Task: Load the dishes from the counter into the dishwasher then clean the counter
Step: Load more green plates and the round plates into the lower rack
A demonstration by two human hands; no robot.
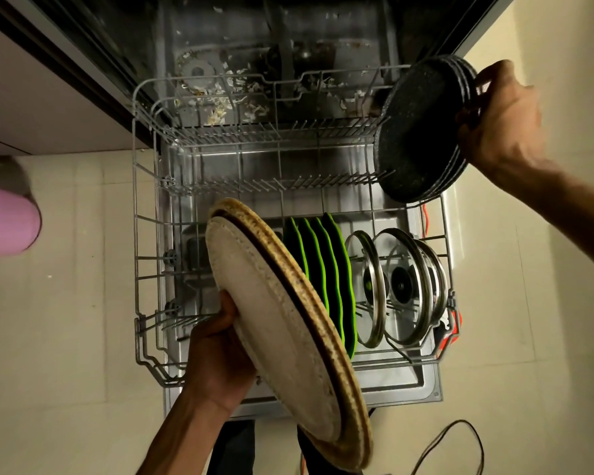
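The dishwasher's lower wire rack (144, 234) is pulled out over the open door. My left hand (216, 354) grips two large beige-and-brown plates (278, 323) by their edge, tilted on end over the rack's near left part. My right hand (501, 114) holds a stack of several dark speckled plates (415, 132) upright above the rack's far right corner. Standing in the rack are several green-rimmed black plates (326, 265) and, to their right, glass pot lids (402, 286) with steel rims.
Food scraps lie on the dishwasher tub floor (220, 97). A pink object (4, 221) sits at the left edge. White cabinet front (31, 108) is at the left. A black cable (453, 447) loops on the tiled floor at the lower right; an orange cord (450, 337) runs by the rack.
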